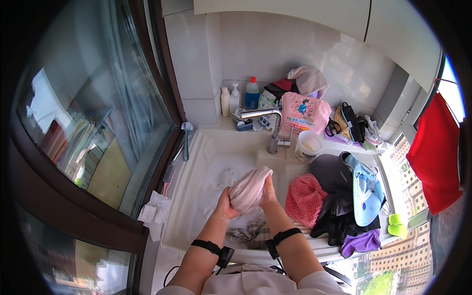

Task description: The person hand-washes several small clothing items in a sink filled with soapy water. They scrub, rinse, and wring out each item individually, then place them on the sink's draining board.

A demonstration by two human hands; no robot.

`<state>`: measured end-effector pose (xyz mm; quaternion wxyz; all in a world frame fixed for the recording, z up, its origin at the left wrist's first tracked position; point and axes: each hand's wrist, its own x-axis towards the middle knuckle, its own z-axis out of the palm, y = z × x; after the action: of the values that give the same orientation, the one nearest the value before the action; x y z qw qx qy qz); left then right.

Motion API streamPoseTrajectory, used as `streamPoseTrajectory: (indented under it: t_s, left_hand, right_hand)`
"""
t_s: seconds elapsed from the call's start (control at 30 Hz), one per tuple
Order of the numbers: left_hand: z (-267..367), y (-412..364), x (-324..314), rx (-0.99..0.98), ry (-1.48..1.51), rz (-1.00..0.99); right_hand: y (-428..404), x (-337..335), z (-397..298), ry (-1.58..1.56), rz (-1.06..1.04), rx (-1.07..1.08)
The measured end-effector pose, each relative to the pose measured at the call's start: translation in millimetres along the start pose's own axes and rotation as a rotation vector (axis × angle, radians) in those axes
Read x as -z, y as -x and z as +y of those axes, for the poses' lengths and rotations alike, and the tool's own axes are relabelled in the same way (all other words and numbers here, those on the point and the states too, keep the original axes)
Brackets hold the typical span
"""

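Between my two hands is a bunched, pale pink terry cloth (247, 191), held above the laundry sink (214, 145). My left hand (224, 205) grips its left and lower side. On the right side, my right hand (269, 190) holds the cloth with its fingers partly hidden behind it. White suds (212, 191) cover the water under the cloth. Dark checked fabric (252, 234) lies in the sink below my wrists. To the right of my right hand sits a coral-pink spotted fabric item (305, 199) on the sink's ribbed side.
A chrome faucet (273, 136) rises behind the sink, beside a white tub (308, 145). Caps, including a light blue one (365, 199), and a purple cloth (361, 242) pile up at right. Brushes (187, 142) lie along the left rim, near a glass window (99, 110).
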<state>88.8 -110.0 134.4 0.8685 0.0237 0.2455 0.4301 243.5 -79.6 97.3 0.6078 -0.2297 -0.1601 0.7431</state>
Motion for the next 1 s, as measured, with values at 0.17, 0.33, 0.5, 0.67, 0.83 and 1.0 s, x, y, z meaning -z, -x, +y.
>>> streamPoseTrajectory:
  t_s: [0.17,0.33,0.5,0.67,0.83,1.0]
  left_hand:
    - [0.6,7.6,2.3,0.222,-0.115,0.045]
    - [1.3,-11.9,6.1,-0.084,0.068,-0.106]
    - [7.1,-28.8,13.1,-0.244,-0.024,-0.02]
    - [-10.9,-31.6,16.6,-0.566,-0.496,0.316]
    - [-20.8,-22.8,13.0,-0.795,-1.034,0.37]
    - [-16.8,-6.7,-3.2,-0.86,-1.505,0.255]
  right_hand:
    - [-3.0,-36.1,-14.1,0.56,0.001,0.155]
    - [-5.9,-40.2,-24.1,0.759,-0.151,0.191]
    - [-3.6,-19.3,-16.0,0.442,0.296,-0.147]
    - [1.1,2.0,0.6,0.311,0.399,-0.287]
    - [4.2,8.0,-0.1,0.399,0.323,-0.437]
    - [12.6,-0.7,-5.0,0.405,0.151,-0.493]
